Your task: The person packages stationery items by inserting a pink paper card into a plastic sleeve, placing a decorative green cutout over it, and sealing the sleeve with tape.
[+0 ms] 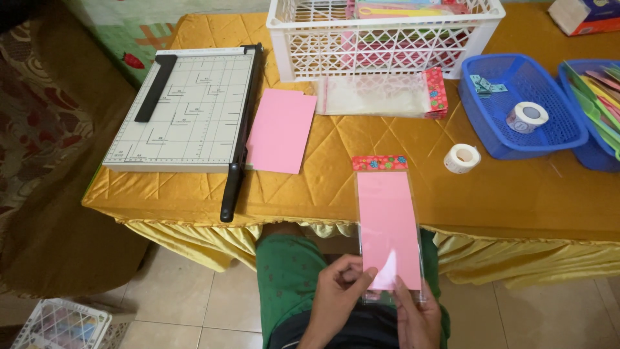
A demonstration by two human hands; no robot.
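Far left on the gold-clothed table [516, 200] sits the paper cutter [187, 110], its blade arm down along the right edge w/ the black handle [230, 194] jutting past the near table edge; a knee or elbow could knock that handle, since it overhangs the lap. Just right of it lies a loose pink sheet [281, 130], apart from the hands.

Centre, near: the left hand [336, 304] and right hand [416, 317] are close together, both clamped on the bottom end of a clear sleeve [389, 226] w/ a red patterned header at its far end; a pink card [387, 223] sits inside it. The sleeve stands out from the lap toward the table, header just over the near table edge. Left thumb presses the card's lower left; right fingers pinch the sleeve's lower right corner from beneath, wrist low over the lap. A pale fold or glare shows at the card's bottom, can't tell which; if it's a bent corner, pushing further would crease it, and a tight grip could crumple the thin plastic. Held only at one end, the sleeve could droop or slip to the tiled floor [194, 304].

Further right: a stack of empty sleeves [381, 95] in front of the white basket [387, 39]; a tape roll [462, 158] loose on the cloth, free to roll off if bumped; a blue basket [523, 106] w/ a 2nd roll inside, far right.
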